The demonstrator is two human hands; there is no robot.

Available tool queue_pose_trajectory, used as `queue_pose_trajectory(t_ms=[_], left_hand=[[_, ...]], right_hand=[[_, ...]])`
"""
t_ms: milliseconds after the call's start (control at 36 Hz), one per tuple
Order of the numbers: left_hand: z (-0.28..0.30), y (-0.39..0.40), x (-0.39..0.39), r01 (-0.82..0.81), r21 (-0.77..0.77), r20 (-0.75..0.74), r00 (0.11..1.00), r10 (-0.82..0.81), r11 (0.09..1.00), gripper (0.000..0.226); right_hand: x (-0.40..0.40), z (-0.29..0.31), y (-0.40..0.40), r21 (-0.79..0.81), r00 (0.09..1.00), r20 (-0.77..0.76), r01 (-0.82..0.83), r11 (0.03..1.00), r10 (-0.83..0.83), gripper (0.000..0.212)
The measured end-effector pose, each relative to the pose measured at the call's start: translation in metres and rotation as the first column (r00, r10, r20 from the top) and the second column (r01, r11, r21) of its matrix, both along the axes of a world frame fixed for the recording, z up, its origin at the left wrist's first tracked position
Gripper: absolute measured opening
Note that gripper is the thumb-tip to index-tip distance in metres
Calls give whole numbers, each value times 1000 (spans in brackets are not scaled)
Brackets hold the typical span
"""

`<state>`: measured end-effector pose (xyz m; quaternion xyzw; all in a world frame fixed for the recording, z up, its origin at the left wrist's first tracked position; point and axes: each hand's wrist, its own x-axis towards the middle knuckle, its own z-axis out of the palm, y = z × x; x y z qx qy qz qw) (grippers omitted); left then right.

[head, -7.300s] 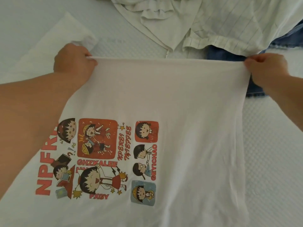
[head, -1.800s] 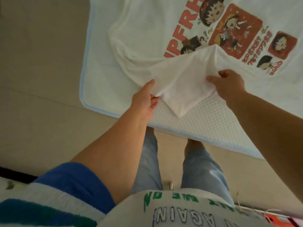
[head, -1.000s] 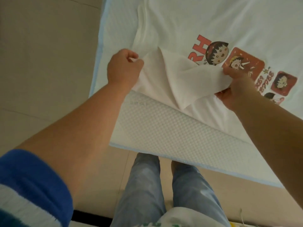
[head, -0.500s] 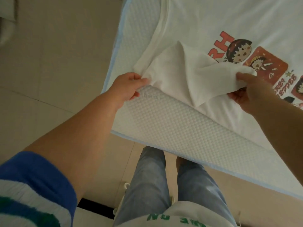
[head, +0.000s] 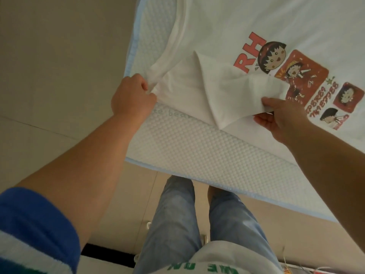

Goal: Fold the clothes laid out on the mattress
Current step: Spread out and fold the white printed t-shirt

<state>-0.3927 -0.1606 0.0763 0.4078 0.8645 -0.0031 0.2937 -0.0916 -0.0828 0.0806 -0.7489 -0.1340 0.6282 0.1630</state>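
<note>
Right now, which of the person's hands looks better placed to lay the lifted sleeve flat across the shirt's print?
Probably the right hand: it pinches the sleeve's free edge beside the print, while the left hand grips the shirt's outer edge near the mattress corner.

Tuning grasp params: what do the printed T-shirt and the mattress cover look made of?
T-shirt: thin white knit, likely cotton jersey, matte; it creases softly where the left hand and right hand pinch it. Mattress cover: white quilted textile with a raised dimpled weave and pale blue edge piping; the fibre can't be told.
</note>
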Motion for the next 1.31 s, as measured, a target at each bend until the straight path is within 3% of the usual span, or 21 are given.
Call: queue_pose_trajectory(t_ms=[83,167,222,278,417,556,611,694,750,833,917,972,1028,1083,1139,1306], left_hand=[[11,-2,16,-26,90,4,1000,26,996,11],[14,2,48,-78,19,266,961,71,997,10],[11,8,74,-173,-144,516,827,223,974,32],[6,16,95,-259,-273,625,685,375,927,53],[-3,29,121,-507,-335,686,446,574,794,11],[-1,35,120,-698,-230,715,351,604,678,15],[-1,35,110,-735,-106,717,410,563,670,17],[-5,32,96,-551,80,579,704,411,831,16],[-11,28,90,-400,44,480,812,332,916,9],[-15,27,87,-285,-33,429,861,271,958,21],[-9,41,85,-209,31,355,917,185,977,32],[-6,57,81,-129,71,292,951,103,989,34],[-5,75,77,-66,64,272,961,47,996,33],[-7,92,75,-32,38,269,963,20,999,34],[-12,102,74,16,38,218,976,-24,999,38],[-19,98,78,-36,98,123,992,23,995,23]], right_hand=[[-4,6,-8,3,1000,-1,-6,1000,6,21],[-5,12,-11,15,1000,19,4,1000,-4,24],[-5,15,-12,19,999,-5,47,999,-47,18],[-7,17,-13,13,995,-56,86,996,-85,14],[-8,17,-13,-15,981,-134,139,990,-140,13],[-2,14,-14,-40,982,-94,162,986,-165,24],[2,13,-16,-54,986,-79,141,989,-145,28],[4,12,-24,-96,998,-61,-11,995,5,31],[4,11,-30,-151,990,-41,-139,979,134,31],[5,9,-34,-195,910,90,-382,903,404,25],[10,7,-28,-130,771,322,-538,833,549,37],[12,8,-20,-66,755,391,-548,834,527,43],[13,6,-8,-27,773,388,-535,844,502,36],[13,4,2,3,842,363,-429,903,399,22],[15,0,8,11,884,362,-322,947,297,25],[26,-7,1,11,778,516,-423,906,357,15]])
